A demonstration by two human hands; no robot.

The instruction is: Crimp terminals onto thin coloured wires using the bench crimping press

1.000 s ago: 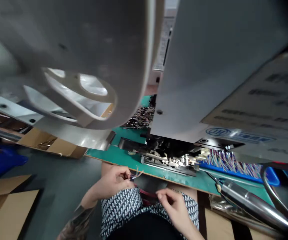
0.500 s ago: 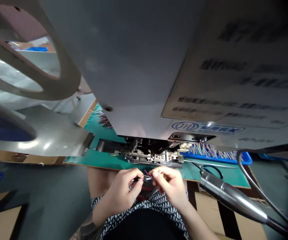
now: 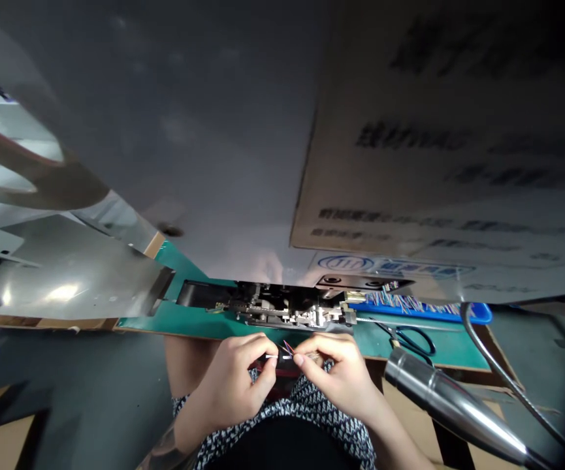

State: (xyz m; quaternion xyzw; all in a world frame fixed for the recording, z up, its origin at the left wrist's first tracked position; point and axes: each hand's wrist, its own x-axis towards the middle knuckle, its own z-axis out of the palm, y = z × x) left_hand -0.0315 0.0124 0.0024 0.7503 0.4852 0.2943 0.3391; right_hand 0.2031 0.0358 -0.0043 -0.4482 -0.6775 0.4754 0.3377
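Both hands are close together over the lap, just in front of the green tabletop point(image 3: 204, 324). My left hand point(image 3: 238, 375) is closed, with thumb and forefinger pinching a thin wire whose white end point(image 3: 272, 356) shows at the fingertips. My right hand point(image 3: 343, 375) is closed on several thin coloured wires point(image 3: 289, 348), whose red and blue tips stick out toward the left hand. A small gap lies between the two sets of fingertips. Beyond them sits the metal mechanism point(image 3: 292, 314) at the foot of a large grey machine point(image 3: 223, 163).
A blue tray point(image 3: 484, 313) of many wires stands at the right behind dark-handled scissors point(image 3: 417, 341). A shiny metal tube point(image 3: 458, 398) and a cable point(image 3: 488, 362) reach in from the right. The machine overhangs the table; a curved metal sheet point(image 3: 66, 281) is at left.
The camera view has shifted, so the machine looks larger and nearer. Both hands stay pinched in about the same place; the white wire end now shows at my left fingertips.
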